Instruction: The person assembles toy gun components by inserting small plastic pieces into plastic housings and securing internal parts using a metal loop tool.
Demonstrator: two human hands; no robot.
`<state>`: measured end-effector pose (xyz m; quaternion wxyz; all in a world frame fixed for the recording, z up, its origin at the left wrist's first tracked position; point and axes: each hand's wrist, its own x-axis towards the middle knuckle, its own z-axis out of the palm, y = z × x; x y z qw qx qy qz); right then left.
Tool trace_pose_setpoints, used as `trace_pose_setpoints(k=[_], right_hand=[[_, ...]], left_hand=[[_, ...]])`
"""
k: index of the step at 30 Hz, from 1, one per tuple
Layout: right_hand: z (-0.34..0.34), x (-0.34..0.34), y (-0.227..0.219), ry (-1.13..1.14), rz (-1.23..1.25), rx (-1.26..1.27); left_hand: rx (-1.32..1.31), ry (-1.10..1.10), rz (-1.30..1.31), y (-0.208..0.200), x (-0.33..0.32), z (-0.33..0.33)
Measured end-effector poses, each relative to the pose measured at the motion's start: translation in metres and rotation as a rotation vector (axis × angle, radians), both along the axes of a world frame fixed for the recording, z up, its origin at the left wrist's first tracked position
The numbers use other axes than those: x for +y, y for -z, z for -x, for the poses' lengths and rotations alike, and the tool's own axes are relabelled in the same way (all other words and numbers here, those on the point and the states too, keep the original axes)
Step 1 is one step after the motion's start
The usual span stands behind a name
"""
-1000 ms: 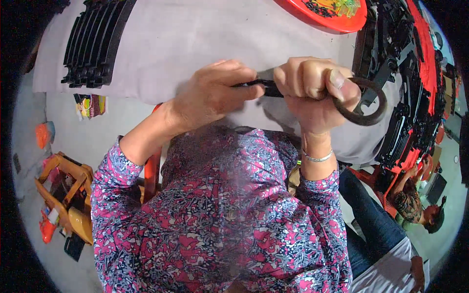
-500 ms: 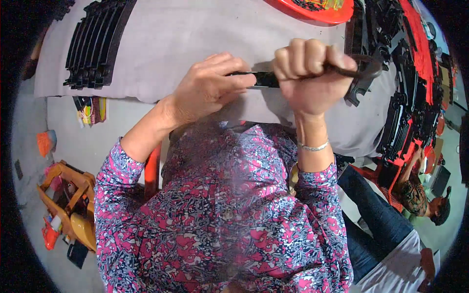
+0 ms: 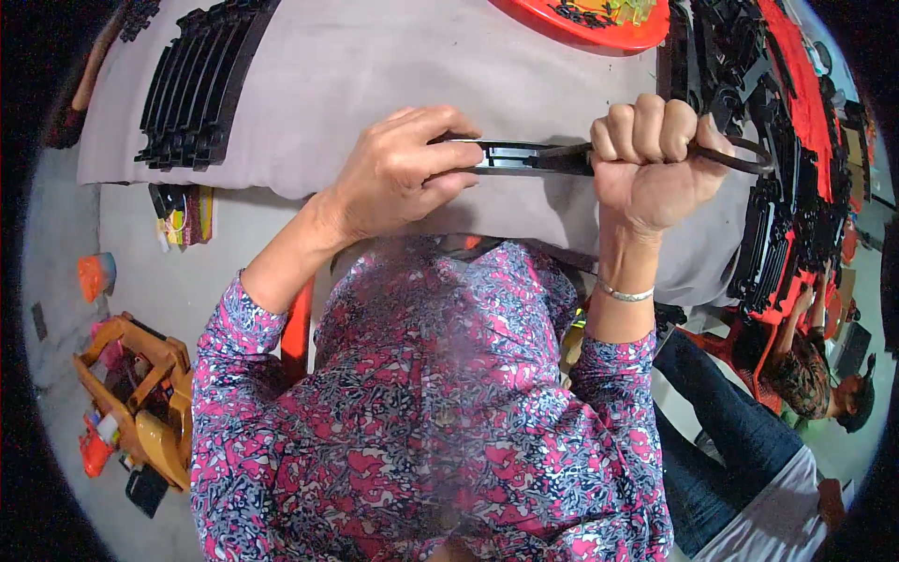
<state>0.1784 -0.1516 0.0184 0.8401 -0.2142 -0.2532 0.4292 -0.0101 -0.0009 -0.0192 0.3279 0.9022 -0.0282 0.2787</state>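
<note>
My left hand (image 3: pixel 405 175) grips the left end of a long, narrow black plastic part (image 3: pixel 510 157), between thumb and fingers, above the near edge of the table. The part runs to the right, towards my right hand (image 3: pixel 653 161), which is closed in a fist. That fist is wrapped around a dark tool that looks like a pair of scissors (image 3: pixel 766 161); its loop handle sticks out on the right. A thin dark blade reaches left from the fist along the part. The middle of the tool is hidden by my fingers.
Several curved black plastic parts (image 3: pixel 201 89) lie lined up on the cloth-covered table (image 3: pixel 375 56) at the far left. A red tray (image 3: pixel 599 37) with small pieces stands at the back. Black parts (image 3: pixel 796 187) pile up on the right, near another person (image 3: pixel 810 384).
My right fist has moved right, away from my left hand, so more of the black part shows between them. My left hand stays at nearly the same place.
</note>
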Motion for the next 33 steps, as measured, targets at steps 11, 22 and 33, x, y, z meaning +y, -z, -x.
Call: trace_pose_setpoints(k=[11,22,33], right_hand=[[-0.006,-0.003,0.008,0.019,0.022,-0.010],[-0.004,0.001,0.016,0.008,0.037,0.007],[-0.004,-0.001,0.018,-0.013,0.021,0.008]], left_hand=[[0.063,-0.015,0.018,-0.006,-0.008,-0.009],[0.080,-0.056,-0.181,-0.006,-0.025,-0.022],[0.123,-0.046,-0.173,-0.006,-0.028,-0.019]])
